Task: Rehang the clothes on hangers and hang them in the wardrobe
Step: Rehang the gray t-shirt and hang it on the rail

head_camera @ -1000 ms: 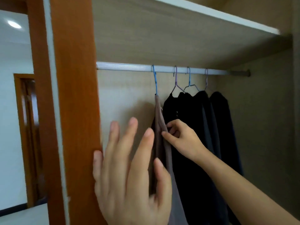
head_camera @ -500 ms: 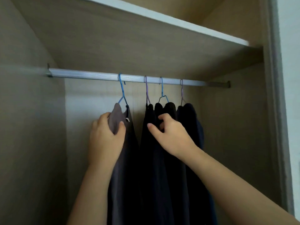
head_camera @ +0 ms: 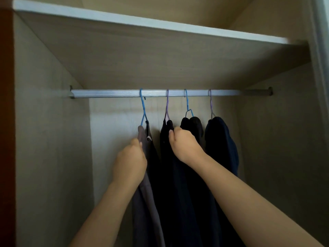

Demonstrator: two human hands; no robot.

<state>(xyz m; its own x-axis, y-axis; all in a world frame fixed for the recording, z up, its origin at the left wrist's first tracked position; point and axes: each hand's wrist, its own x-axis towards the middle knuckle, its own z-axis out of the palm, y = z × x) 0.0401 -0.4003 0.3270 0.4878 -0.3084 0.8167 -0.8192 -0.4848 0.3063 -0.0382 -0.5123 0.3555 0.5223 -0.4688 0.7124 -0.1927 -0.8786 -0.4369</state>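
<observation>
Four garments hang in the wardrobe (head_camera: 53, 139) from the rail (head_camera: 110, 93). The left hand (head_camera: 130, 163) curls round the edge of the grey garment (head_camera: 146, 220) just below its blue hanger (head_camera: 143, 111); the right hand (head_camera: 185, 145) pinches the top of the dark garment (head_camera: 163, 157) beside it. The cloth looks soft, light and limp, likely to slide on thin wire, so holding high at the shoulder suits best.

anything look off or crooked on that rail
The grey garment on the leftmost blue hanger sits unevenly, its white label sticking out near the neck; the left hand grips it. The dark garments beside it look straight enough; the right hand holds one.
</observation>
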